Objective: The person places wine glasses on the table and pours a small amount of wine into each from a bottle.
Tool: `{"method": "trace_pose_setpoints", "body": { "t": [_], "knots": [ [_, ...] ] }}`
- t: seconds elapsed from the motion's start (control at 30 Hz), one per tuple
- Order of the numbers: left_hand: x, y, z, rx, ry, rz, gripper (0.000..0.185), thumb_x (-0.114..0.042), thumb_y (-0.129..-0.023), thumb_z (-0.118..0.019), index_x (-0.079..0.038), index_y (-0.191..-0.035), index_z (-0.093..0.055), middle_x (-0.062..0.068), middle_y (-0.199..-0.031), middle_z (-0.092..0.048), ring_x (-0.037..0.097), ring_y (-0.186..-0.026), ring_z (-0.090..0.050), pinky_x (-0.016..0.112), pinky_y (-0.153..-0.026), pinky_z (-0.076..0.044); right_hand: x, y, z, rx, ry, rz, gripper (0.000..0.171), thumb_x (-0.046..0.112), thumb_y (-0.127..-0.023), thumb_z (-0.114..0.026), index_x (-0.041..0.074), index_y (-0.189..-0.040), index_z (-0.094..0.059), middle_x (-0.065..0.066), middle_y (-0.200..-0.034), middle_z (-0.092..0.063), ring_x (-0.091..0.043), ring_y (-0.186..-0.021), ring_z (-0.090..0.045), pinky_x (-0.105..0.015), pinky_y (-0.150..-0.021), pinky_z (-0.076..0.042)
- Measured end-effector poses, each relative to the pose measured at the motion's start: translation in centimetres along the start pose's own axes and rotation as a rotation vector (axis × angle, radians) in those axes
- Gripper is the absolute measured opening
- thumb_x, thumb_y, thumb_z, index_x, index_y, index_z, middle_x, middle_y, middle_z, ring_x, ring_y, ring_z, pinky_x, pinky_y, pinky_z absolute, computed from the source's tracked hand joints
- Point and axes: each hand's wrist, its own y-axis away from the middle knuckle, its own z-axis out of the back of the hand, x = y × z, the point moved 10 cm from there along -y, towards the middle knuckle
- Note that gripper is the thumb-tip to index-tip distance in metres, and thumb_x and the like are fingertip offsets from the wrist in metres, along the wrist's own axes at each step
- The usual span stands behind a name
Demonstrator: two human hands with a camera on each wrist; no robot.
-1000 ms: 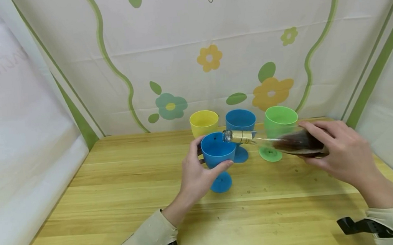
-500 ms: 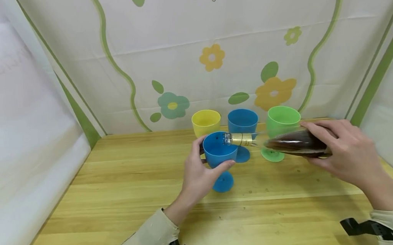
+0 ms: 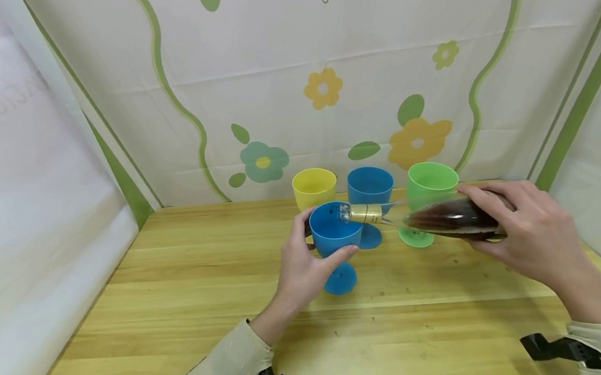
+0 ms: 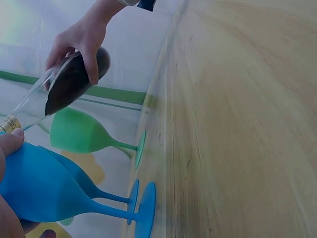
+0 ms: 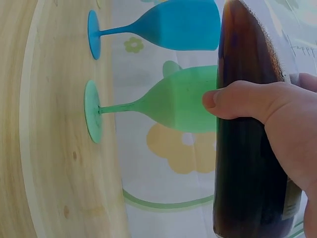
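Note:
My left hand (image 3: 301,267) grips the bowl of the near blue goblet (image 3: 332,235), which stands on the wooden table (image 3: 194,313). My right hand (image 3: 527,234) holds a clear bottle (image 3: 441,219) of dark liquid tipped almost level, its gold-banded neck (image 3: 363,212) over the goblet's rim. In the left wrist view the blue goblet (image 4: 44,191) lies under my fingers and the bottle (image 4: 64,87) hangs above. In the right wrist view my thumb wraps the dark bottle (image 5: 247,134).
A yellow goblet (image 3: 314,187), a second blue goblet (image 3: 369,188) and a green goblet (image 3: 430,186) stand in a row behind, near the flowered cloth backdrop (image 3: 324,79). White cloth walls close in left and right.
The bottle has tipped a little flatter, and its mouth has edged further over the goblet's rim. My left hand and the goblets stay put.

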Motion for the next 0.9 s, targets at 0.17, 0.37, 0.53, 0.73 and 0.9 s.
{"method": "trace_pose_setpoints", "body": {
  "t": [0.17, 0.37, 0.53, 0.73, 0.9],
  "knots": [
    [0.0, 0.0, 0.0, -0.001, -0.007, 0.001, 0.089, -0.034, -0.084, -0.092, -0.015, -0.156, -0.042, 0.006, -0.153, -0.059, 0.029, -0.138, -0.059, 0.050, -0.101, -0.061, 0.1, -0.1, 0.2, -0.004, 0.021, 0.009, 0.074, 0.074, -0.100, -0.039, 0.018, -0.137, -0.070, -0.023, -0.119, -0.069, -0.051, -0.103, -0.061, -0.068, -0.076, -0.049],
    [0.0, 0.1, 0.0, -0.002, -0.009, 0.003, 0.089, -0.033, -0.084, -0.092, -0.015, -0.156, -0.042, 0.007, -0.153, -0.059, 0.030, -0.139, -0.059, 0.051, -0.101, -0.061, 0.4, -0.3, 0.5, -0.009, 0.041, 0.028, 0.071, 0.069, -0.101, -0.040, 0.017, -0.138, -0.070, -0.024, -0.117, -0.069, -0.053, -0.101, -0.060, -0.067, -0.077, -0.048],
    [0.1, 0.1, 0.0, -0.002, -0.008, 0.002, 0.088, -0.033, -0.084, -0.092, -0.016, -0.156, -0.042, 0.006, -0.153, -0.059, 0.030, -0.139, -0.059, 0.051, -0.101, -0.061, 0.5, -0.5, 0.8, -0.013, 0.051, 0.045, 0.069, 0.066, -0.100, -0.040, 0.017, -0.139, -0.069, -0.025, -0.117, -0.069, -0.053, -0.100, -0.061, -0.068, -0.078, -0.048],
    [-0.1, 0.0, 0.0, -0.005, -0.009, -0.010, 0.088, -0.033, -0.084, -0.092, -0.015, -0.155, -0.043, 0.006, -0.152, -0.060, 0.031, -0.138, -0.059, 0.052, -0.100, -0.061, 0.5, -0.8, 1.0, -0.012, 0.057, 0.066, 0.070, 0.065, -0.100, -0.038, 0.016, -0.141, -0.068, -0.026, -0.115, -0.068, -0.054, -0.099, -0.060, -0.069, -0.079, -0.048],
    [-0.2, 0.0, 0.0, -0.004, -0.006, -0.012, 0.088, -0.033, -0.084, -0.092, -0.015, -0.155, -0.043, 0.006, -0.152, -0.060, 0.031, -0.138, -0.059, 0.052, -0.100, -0.061, 0.5, -0.8, 1.1, -0.004, 0.063, 0.065, 0.071, 0.066, -0.101, -0.038, 0.016, -0.140, -0.068, -0.026, -0.116, -0.068, -0.055, -0.099, -0.060, -0.070, -0.081, -0.048]
  ]
}}
